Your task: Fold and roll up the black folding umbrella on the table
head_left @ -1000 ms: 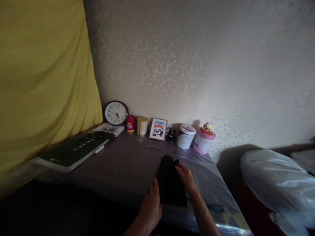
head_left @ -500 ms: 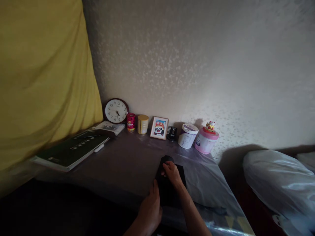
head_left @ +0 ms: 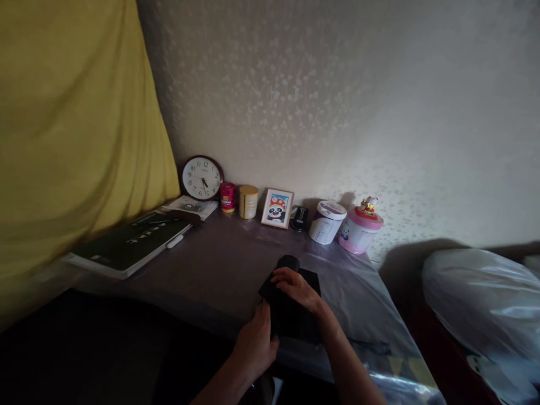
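Observation:
A black folded item (head_left: 291,320), apparently soft like cloth, lies near the front edge of the table; its exact kind is too dark to tell. Its far end bulges up, and a corner sticks out to the left. My left hand (head_left: 255,337) is closed on its left edge, thumb and fingers partly lost in shadow. Across the top of the item rests my right hand (head_left: 295,287), its fingers stretched out to the left and lying on the black surface.
Along the wall stand a clock (head_left: 203,178), a red can (head_left: 228,198), a yellow-lidded can (head_left: 248,202), a framed panda picture (head_left: 277,208), a white tub (head_left: 327,223) and a pink tub (head_left: 360,232) bearing a figurine. A dark green board (head_left: 130,242) lies left, beside a yellow curtain (head_left: 84,124).
My right hand has gone from a pinch to fingers laid out over the black item. A corner of the item now juts left above my left hand. The view has tipped down slightly.

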